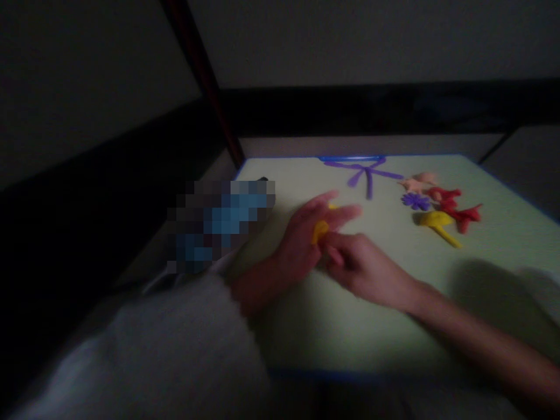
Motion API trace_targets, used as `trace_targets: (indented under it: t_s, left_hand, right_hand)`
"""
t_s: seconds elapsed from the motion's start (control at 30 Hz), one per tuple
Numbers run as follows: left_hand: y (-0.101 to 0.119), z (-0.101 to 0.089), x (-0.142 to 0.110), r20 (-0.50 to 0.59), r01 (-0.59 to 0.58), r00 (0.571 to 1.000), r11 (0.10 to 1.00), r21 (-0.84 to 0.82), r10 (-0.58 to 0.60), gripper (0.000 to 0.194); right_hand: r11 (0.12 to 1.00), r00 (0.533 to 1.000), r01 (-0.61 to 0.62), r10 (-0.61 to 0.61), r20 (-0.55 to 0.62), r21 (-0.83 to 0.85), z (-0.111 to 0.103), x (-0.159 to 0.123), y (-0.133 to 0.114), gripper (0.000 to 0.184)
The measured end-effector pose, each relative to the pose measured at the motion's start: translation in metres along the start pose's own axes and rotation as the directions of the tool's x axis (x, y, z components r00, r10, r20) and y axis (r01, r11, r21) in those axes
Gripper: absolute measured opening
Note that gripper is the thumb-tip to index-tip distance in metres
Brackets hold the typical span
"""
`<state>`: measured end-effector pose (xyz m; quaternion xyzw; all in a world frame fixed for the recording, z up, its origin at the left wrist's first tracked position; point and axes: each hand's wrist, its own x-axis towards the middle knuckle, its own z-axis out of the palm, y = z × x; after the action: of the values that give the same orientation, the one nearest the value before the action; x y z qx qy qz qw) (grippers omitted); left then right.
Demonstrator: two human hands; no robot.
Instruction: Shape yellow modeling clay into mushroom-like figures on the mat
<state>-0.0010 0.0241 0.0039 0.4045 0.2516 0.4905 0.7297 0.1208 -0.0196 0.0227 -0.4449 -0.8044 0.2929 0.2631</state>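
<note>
My left hand point(301, 233) is over the middle of the table with its fingers stretched out, and a lump of yellow modelling clay point(319, 231) is held at it. My right hand point(361, 262) is closed and pinches at that clay, its fingertips touching the left hand. A second bit of yellow shows between the left fingers. How far the clay extends behind the fingers is hidden. To the right lies a yellow clay piece point(436, 219) with a domed top and a thin stalk.
Purple clay strips point(368, 182) lie at the back of the pale table point(332, 332) near a blue bar point(352, 158). Right of them are a purple clay flower point(416, 202), red clay shapes point(466, 216) and a peach-coloured piece point(413, 184). A pixelated blue object point(236, 213) is at the left edge.
</note>
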Motion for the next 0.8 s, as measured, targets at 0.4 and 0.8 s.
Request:
trace_targets:
  t_s: [0.4, 0.8]
  left_hand:
    - [0.002, 0.016, -0.015, 0.086, 0.008, 0.996, 0.992, 0.128, -0.019, 0.035]
    - [0.013, 0.024, -0.013, -0.057, 0.085, 0.995, 0.995, 0.058, -0.081, 0.043]
  right_hand:
    - [0.854, 0.974, -0.175, 0.079, 0.211, 0.49, 0.004, 0.0, -0.001, 0.022]
    - [0.999, 0.999, 0.033, -0.032, 0.044, -0.036, -0.001, -0.001, -0.001, 0.022]
